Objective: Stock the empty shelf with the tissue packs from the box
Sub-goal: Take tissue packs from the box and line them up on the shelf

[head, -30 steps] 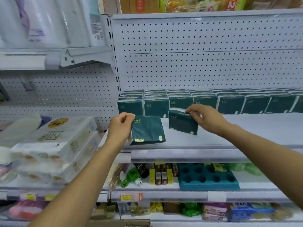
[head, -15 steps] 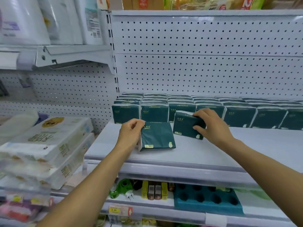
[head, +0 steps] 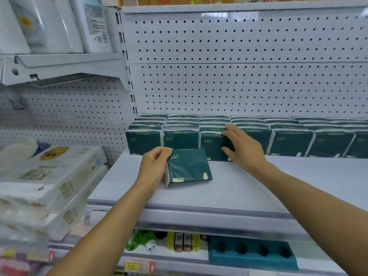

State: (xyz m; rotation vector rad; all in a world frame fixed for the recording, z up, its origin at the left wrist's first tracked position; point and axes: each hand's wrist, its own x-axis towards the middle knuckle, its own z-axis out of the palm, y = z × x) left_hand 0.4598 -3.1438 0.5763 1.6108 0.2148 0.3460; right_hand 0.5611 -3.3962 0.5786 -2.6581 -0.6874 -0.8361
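On shelf point(head: 249, 188): left hand point(head: 154, 168) grips "COMFORTABLE" pack point(head: 188, 166).

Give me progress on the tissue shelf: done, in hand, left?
Done: rows of green packs line the back of the shelf. In hand: the right hand sets one pack against the front row; the left hand holds another pack resting on the shelf. Left: the front of the shelf is bare. The box is out of view.
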